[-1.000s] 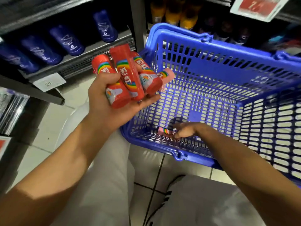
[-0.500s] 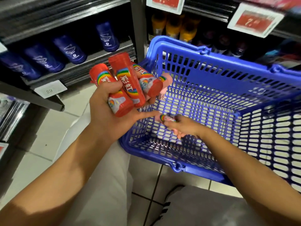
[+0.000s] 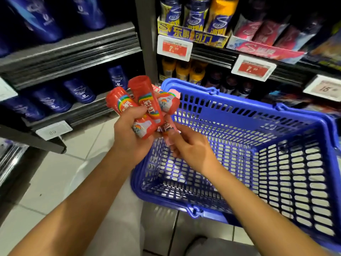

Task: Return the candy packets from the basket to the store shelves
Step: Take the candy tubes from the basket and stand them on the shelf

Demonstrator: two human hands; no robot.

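Note:
My left hand (image 3: 129,139) grips a bundle of several red candy tubes (image 3: 145,104) with rainbow labels, held up over the left rim of the blue basket (image 3: 249,124). My right hand (image 3: 190,146) pinches a small pink candy packet (image 3: 168,129) and holds it against the underside of that bundle. The basket's mesh floor shows no packets in the part I can see. My forearms cover its near left corner.
Dark shelves with blue bottles (image 3: 79,91) run along the left at floor level. Ahead, shelves hold yellow and dark drink bottles (image 3: 182,69) behind red price tags (image 3: 174,48). White floor tiles (image 3: 60,172) lie below; my knees are under the basket.
My right hand lifted the small pink packet out of the basket bottom and brought it up to the tubes in my left hand. The view tilted up toward the shelves.

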